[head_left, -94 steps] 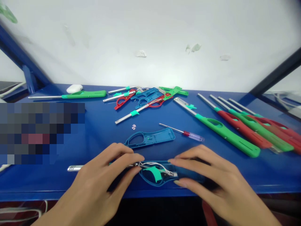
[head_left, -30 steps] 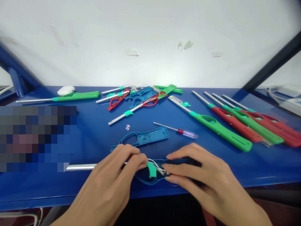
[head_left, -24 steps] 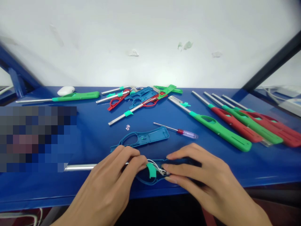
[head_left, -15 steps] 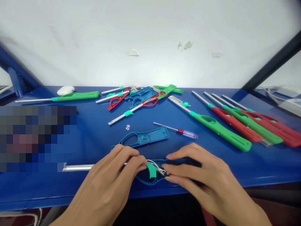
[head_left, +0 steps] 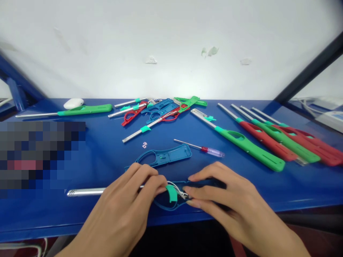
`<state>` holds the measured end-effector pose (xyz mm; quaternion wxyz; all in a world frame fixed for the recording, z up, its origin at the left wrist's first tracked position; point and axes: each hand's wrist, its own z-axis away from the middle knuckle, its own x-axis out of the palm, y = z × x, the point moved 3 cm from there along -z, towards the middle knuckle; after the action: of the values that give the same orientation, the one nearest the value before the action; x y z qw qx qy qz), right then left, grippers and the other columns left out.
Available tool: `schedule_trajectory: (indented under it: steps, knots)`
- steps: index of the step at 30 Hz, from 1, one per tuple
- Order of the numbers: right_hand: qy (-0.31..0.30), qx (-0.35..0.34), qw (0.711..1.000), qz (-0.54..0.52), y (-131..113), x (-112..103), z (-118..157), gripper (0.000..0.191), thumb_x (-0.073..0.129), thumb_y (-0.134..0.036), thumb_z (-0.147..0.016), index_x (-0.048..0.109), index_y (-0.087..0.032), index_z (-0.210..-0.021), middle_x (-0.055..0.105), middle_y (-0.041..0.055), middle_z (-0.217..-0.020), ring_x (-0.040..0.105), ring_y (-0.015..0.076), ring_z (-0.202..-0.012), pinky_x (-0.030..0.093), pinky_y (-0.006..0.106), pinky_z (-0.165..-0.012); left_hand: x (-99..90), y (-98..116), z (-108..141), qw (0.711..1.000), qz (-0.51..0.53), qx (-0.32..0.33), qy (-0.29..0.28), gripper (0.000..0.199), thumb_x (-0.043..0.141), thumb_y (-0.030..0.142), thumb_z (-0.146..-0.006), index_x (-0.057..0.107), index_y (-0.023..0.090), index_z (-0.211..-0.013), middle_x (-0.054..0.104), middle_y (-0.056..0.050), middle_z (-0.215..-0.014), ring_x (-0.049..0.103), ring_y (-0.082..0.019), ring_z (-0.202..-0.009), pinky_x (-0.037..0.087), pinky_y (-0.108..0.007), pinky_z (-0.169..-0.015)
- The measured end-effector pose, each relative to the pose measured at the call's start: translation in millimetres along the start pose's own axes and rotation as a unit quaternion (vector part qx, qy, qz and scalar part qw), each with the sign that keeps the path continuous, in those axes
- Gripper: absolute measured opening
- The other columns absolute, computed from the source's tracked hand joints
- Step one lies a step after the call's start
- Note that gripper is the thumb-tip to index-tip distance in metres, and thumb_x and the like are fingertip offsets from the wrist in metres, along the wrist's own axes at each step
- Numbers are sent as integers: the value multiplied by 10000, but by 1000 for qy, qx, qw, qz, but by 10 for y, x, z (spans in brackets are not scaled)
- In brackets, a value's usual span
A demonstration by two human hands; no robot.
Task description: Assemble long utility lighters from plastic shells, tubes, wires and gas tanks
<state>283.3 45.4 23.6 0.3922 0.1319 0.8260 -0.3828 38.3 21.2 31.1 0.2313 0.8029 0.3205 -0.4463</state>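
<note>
Near the table's front edge lies an opened blue lighter shell (head_left: pixel 166 206), with white wires (head_left: pixel 177 188) and a teal trigger piece (head_left: pixel 172 193) in it. My left hand (head_left: pixel 125 203) is closed on the lighter, its fingertips beside the teal piece. A silver metal tube (head_left: pixel 85 192) sticks out to the left from under that hand. My right hand (head_left: pixel 230 192) grips the shell with bent fingers, the tips at the wire ends; the small part beneath them is hidden. Just behind the hands rests the other blue shell half (head_left: pixel 177 154), its inside facing up.
A screwdriver (head_left: pixel 213 152) lies behind my right hand. Whole green lighters (head_left: pixel 249 150) and red lighters (head_left: pixel 268 141) are at the right. Loose shells and tubes (head_left: pixel 160 110) pile up at the back. A white case (head_left: pixel 73 103) sits at the back left, above a blurred-out area.
The view has shifted slightly. The silver tube's tip reaches a little further left. Both hands keep nearly the same hold on the blue lighter.
</note>
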Motion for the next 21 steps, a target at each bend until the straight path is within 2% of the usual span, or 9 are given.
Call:
schedule_trajectory:
  steps: [2, 5, 6, 7, 11, 13, 21]
  knots:
    - [0, 4, 1000, -4, 6, 4, 9, 128, 690, -343, -1133, 803, -382, -1178, 770, -19, -1212, 742, 174, -1109, 601, 301, -994, -26, 23, -32, 999, -32, 20, 16, 306, 480, 104, -1089, 729, 197, -1239, 761, -99, -1132, 696, -254, -1009, 630, -421, -923]
    - [-2, 3, 1000, -8, 9, 8, 21, 137, 685, -348, -1136, 804, -379, -1198, 768, -8, -1221, 738, 180, -1130, 595, 315, -1028, -111, 59, -153, 994, -88, 55, 41, 491, 262, 10, -1108, 720, 171, -1040, 754, -74, -950, 647, -235, -778, 578, -395, -737]
    - [-1, 3, 1000, -9, 10, 8, 24, 138, 685, -348, -1136, 806, -375, -1197, 769, -5, -1218, 738, 182, -1130, 595, 322, -1035, -115, 75, -199, 992, -92, 88, -5, 480, 285, 25, -1124, 724, 178, -1004, 752, -62, -907, 647, -230, -751, 570, -379, -708]
    - [-1, 3, 1000, -10, 11, 9, 24, 139, 686, -347, -1135, 810, -373, -1193, 770, -3, -1214, 740, 183, -1125, 595, 329, -1039, -157, 77, -239, 990, -104, 97, 14, 496, 283, 23, -1130, 724, 182, -970, 740, -50, -854, 642, -231, -732, 566, -377, -709]
    - [1, 0, 1000, -10, 8, 6, 12, 135, 701, -335, -1125, 823, -365, -1175, 774, 5, -1199, 751, 189, -1089, 613, 333, -999, -219, 41, -309, 991, -98, 91, 7, 478, 303, 16, -1135, 733, 169, -994, 770, -58, -896, 670, -231, -776, 564, -372, -727]
    - [5, -1, 1000, -11, 1, 2, 2, 126, 715, -320, -1117, 828, -357, -1159, 778, 7, -1185, 756, 190, -1063, 621, 327, -967, -207, 27, -295, 992, -88, 89, 4, 464, 303, 15, -1135, 733, 161, -1036, 777, -66, -934, 675, -230, -807, 566, -370, -742]
    - [5, 2, 1000, -15, -4, -1, 5, 128, 710, -318, -1118, 827, -357, -1153, 773, 9, -1195, 755, 196, -1091, 620, 339, -1015, -100, -59, -227, 997, -34, 71, -28, 342, 365, 0, -1109, 660, 165, -1054, 742, -70, -967, 635, -221, -815, 568, -355, -713]
